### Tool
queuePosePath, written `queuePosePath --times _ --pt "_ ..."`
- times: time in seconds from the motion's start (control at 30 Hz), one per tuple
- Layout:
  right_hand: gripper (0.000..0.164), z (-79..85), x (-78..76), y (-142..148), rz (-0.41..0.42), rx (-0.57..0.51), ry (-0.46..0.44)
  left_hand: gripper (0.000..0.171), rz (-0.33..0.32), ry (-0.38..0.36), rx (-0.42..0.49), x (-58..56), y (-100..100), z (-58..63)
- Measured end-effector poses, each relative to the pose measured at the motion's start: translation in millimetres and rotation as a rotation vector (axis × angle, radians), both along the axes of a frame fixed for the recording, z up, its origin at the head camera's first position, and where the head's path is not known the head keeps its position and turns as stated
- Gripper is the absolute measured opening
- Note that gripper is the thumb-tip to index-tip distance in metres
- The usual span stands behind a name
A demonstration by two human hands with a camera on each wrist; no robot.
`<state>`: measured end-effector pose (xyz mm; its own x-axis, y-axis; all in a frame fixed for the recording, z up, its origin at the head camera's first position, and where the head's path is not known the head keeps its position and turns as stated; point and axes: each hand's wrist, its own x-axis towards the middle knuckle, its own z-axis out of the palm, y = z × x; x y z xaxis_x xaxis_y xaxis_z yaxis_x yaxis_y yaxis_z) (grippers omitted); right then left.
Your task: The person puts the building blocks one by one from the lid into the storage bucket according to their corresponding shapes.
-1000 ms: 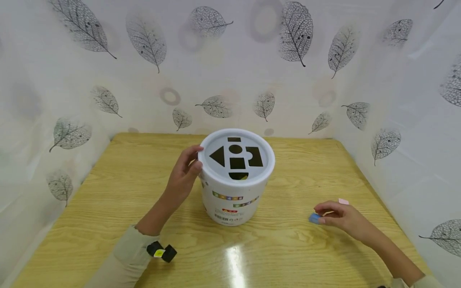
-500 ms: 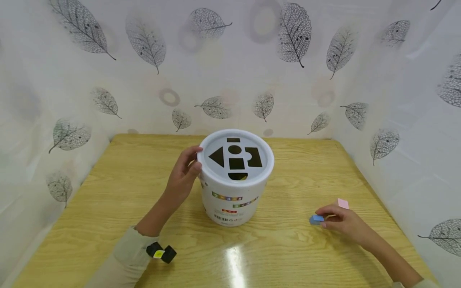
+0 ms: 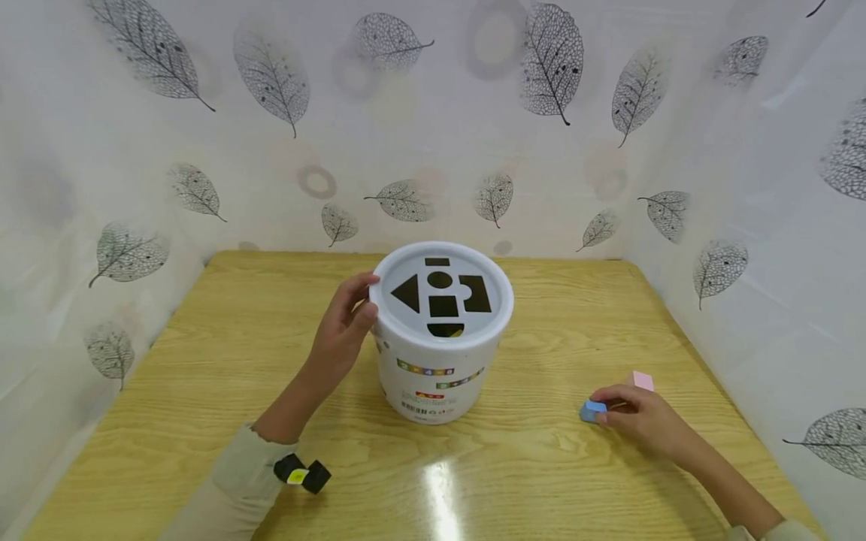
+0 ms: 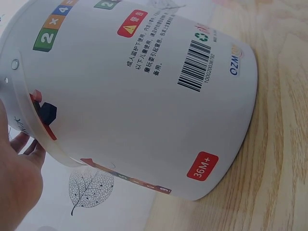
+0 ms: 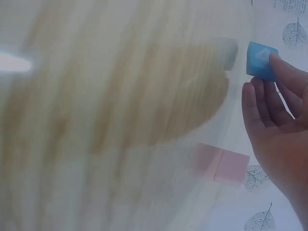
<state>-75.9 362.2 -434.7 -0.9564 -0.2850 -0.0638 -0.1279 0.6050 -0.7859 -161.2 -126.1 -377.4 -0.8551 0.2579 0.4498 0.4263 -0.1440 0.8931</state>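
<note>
A white shape-sorter bucket (image 3: 433,376) stands upright on the table. Its lid (image 3: 497,319) has several cut-outs, among them a triangle, a circle and a square. My left hand (image 3: 341,330) grips the bucket's rim at its left side, thumb and fingers on the lid edge. To the right, my right hand (image 3: 646,417) pinches a small blue block (image 3: 592,410) between thumb and fingers, low over the table. A pale number shows on the block in the right wrist view. Just behind that hand sits a pink block (image 3: 641,381), partly hidden by it in the head view.
The wood-grain table (image 3: 541,481) carries the bucket and the pink block. A white curtain (image 3: 433,113) printed with leaves hangs behind the table and along both sides. A black strap device (image 3: 302,473) is on the left sleeve.
The blue block has turned a little between my right fingers, and more of it shows. More of the pink block is visible behind the hand. My left hand stays on the rim.
</note>
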Motion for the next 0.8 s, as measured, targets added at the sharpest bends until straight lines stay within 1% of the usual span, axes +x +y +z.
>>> queuePosePath --times 0.13,0.33,0.43,0.67,0.8 --pt "0.030 12.0 0.0 -6.1 -0.035 0.006 -0.024 0.046 0.000 0.002 0.006 -0.4 0.0 -0.4" --pt "0.031 32.5 -4.6 -16.3 -0.047 -0.016 -0.018 0.047 0.007 0.006 -0.004 -0.4 0.3 -0.8" --pt "0.032 44.2 -9.7 -21.9 -0.049 -0.004 -0.010 0.048 0.009 0.009 -0.006 -0.4 0.2 -1.0" --pt "0.029 74.6 -28.3 -40.8 -0.030 0.022 0.097 0.048 0.004 0.010 0.002 -0.2 -0.2 -1.1" --pt "0.028 94.4 -42.3 -50.6 -0.011 0.021 0.147 0.048 0.017 0.005 -0.014 0.5 -0.2 -0.5"
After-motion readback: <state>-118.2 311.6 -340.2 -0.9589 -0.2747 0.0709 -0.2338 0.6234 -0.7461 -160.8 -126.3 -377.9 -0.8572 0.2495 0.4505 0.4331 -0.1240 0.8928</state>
